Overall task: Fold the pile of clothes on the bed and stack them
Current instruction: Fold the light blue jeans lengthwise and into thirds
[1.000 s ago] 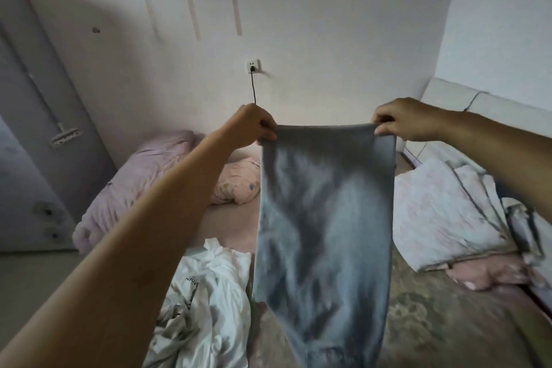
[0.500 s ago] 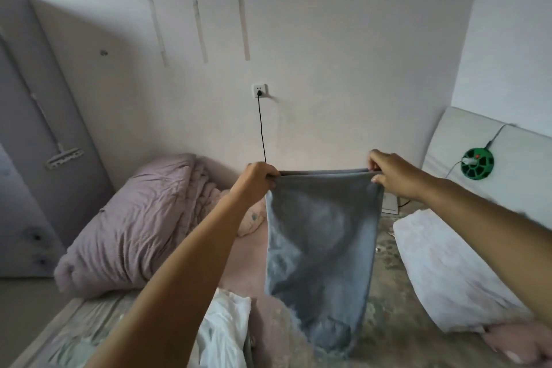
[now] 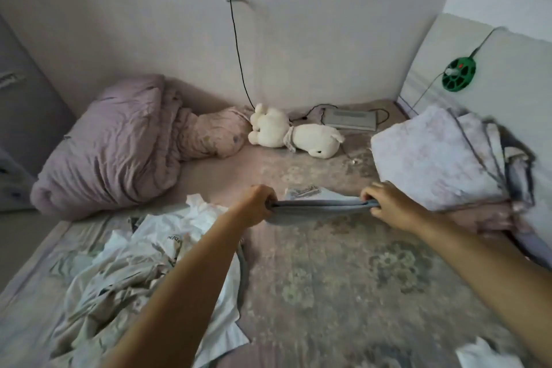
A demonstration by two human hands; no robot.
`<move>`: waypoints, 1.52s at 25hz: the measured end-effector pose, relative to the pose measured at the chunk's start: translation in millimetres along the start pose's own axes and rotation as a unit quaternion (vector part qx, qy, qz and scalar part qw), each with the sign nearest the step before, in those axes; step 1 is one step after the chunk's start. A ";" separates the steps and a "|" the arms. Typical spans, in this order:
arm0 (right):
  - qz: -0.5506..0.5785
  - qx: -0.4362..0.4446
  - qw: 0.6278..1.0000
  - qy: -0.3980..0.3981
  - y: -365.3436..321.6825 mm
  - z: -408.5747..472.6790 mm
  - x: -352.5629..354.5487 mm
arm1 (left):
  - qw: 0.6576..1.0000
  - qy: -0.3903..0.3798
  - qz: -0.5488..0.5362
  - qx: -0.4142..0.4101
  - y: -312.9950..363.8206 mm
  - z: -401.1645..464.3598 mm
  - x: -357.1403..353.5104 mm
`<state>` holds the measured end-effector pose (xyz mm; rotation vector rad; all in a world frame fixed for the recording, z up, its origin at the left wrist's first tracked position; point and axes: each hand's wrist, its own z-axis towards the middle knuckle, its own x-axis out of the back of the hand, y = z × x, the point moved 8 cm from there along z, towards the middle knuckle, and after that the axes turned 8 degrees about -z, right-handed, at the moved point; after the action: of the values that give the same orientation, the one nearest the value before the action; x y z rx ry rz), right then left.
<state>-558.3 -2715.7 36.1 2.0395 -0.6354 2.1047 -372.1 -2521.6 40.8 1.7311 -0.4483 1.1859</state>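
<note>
We grip the grey garment (image 3: 321,208) at both ends, left hand (image 3: 257,205) and right hand (image 3: 388,205) each curled round an end, low over the bed (image 3: 343,278). Risk: the slack middle bunches on landing, spoiling the fold. White clothes pile (image 3: 143,266) lies just left. Dark print on one white piece; unreadable from here.

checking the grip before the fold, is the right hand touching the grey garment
Touching. The head view shows the right hand with fingers curled round one end of the grey garment.
</note>
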 end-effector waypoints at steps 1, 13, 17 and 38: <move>0.013 -0.016 1.000 -0.021 3.7 -18.2 -33.0 | 1.000 -0.015 -0.006 0.009 -11.6 -16.7 -37.2; -0.169 0.196 0.938 -0.232 -3.9 -251.1 -372.6 | 0.988 -0.128 0.026 -0.080 -71.0 -236.7 -426.9; -0.257 0.326 0.881 -0.229 -5.4 -315.0 -464.0 | 0.971 -0.140 0.069 -0.181 -74.4 -286.9 -511.2; -0.163 -0.024 0.977 -0.134 54.9 -189.2 -532.1 | 0.980 -0.049 0.186 0.059 -161.8 -170.4 -540.1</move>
<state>-716.5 -2591.4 -494.4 2.2410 -0.3456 1.6368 -591.3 -2408.7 -494.1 1.8649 -0.8028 1.4173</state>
